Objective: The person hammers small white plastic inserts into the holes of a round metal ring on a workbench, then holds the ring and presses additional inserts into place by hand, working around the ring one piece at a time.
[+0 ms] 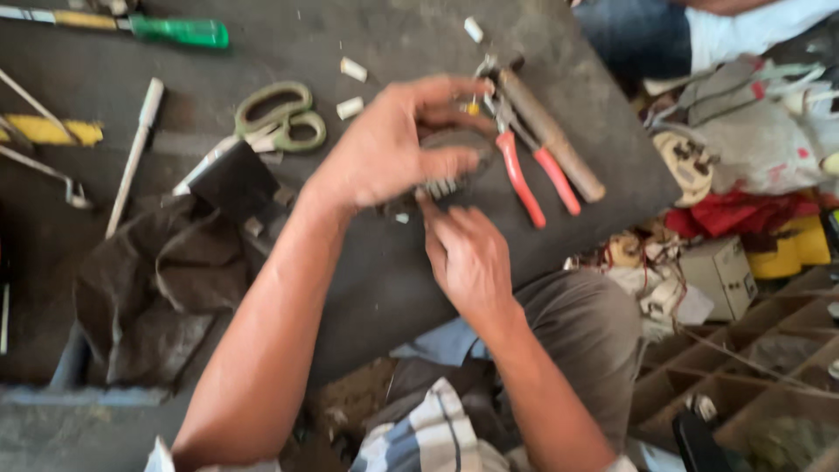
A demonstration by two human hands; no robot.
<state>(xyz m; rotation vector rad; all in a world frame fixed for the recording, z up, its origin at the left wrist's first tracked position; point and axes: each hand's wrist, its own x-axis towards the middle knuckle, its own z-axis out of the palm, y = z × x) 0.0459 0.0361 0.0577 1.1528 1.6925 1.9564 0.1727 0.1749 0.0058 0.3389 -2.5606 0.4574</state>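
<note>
My left hand (393, 144) grips a dark round part (454, 166) with a row of pale metal teeth on the dark worktop (350, 280). Thumb and fingers curl over its top. My right hand (468, 253) sits just below it, its fingertips touching the toothed edge. The picture is blurred, so the part's details are unclear. Red-handled pliers (524, 170) lie just right of the part, beside a brown wooden-handled tool (555, 135).
Green-handled scissors (284, 118) lie left of my left hand. A green-handled screwdriver (170, 31) is at the top left, a white rod (135, 153) and a dark rag (166, 280) at the left. Small white tube pieces (352, 70) dot the top. Cluttered parts and boxes (721, 271) fill the right.
</note>
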